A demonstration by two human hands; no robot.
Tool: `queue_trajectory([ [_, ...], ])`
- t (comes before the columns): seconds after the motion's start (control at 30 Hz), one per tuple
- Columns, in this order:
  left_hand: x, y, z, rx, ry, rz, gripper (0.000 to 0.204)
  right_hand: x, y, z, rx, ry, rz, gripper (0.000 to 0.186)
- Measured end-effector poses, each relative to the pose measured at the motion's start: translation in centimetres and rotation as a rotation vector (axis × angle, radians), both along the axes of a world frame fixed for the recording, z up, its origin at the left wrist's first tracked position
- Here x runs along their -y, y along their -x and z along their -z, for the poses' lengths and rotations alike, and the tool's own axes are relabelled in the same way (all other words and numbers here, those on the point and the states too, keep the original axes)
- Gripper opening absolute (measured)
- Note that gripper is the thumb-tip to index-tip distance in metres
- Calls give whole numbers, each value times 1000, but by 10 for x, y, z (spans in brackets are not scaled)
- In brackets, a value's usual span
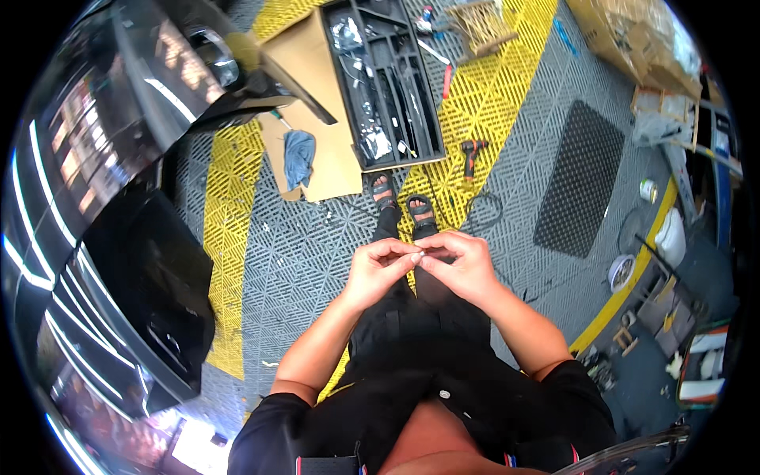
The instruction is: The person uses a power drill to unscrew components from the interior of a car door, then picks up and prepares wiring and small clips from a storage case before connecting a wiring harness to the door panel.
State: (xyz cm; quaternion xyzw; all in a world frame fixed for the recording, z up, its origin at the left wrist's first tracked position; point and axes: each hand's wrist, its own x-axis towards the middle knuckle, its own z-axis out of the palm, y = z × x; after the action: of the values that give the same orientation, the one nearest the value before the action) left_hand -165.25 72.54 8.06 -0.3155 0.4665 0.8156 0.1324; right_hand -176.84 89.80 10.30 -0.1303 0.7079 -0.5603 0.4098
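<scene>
My left hand [380, 273] and my right hand [455, 265] meet in front of my waist, thumbs and forefingers pinched together on something small, too small to make out. Beyond them, near my sandalled feet, lies an opened cardboard box [324, 178] with a black compartmented tray [348, 119] holding parts in clear plastic. A crumpled grey-blue cloth [298, 158] rests on the cardboard. An orange-and-black power drill [472, 158] lies on the floor to the right of the tray, and a dark cable [499, 210] loops below it.
A glossy black car [103, 158] with an open panel fills the left. A perforated black mat [578, 178] lies on the grey-and-yellow grid floor [277, 301] at right, near boxes [594, 32], cans [647, 190] and clutter along the right edge. Red-handled tools [446, 81] lie beyond the drill.
</scene>
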Motion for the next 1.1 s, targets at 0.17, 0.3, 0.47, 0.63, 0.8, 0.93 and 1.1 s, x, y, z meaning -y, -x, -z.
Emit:
queue_trajectory([
  [0.17,-15,-48,-98,-162,172,-103,14,-1,-10,-90,181,119,-195,27],
  [0.3,-21,-99,-180,-311,166,-196,17,9,-19,-156,348,311,-476,38],
  [0.47,-38,-165,-219,-443,406,-479,16,45,-60,-203,208,395,-670,41],
  [0.63,-67,-226,-236,-627,210,-1114,16,75,-133,-241,-182,617,-695,36],
  [0.8,-80,-304,-240,-735,330,-1365,22,107,-231,-271,-411,748,-881,35],
  [0.93,-82,-389,-245,-753,579,-1515,20,129,-327,-278,-297,716,-1084,36],
  [1.1,-75,-507,-241,-615,885,-1595,25,160,-449,-277,-130,666,-1215,33],
])
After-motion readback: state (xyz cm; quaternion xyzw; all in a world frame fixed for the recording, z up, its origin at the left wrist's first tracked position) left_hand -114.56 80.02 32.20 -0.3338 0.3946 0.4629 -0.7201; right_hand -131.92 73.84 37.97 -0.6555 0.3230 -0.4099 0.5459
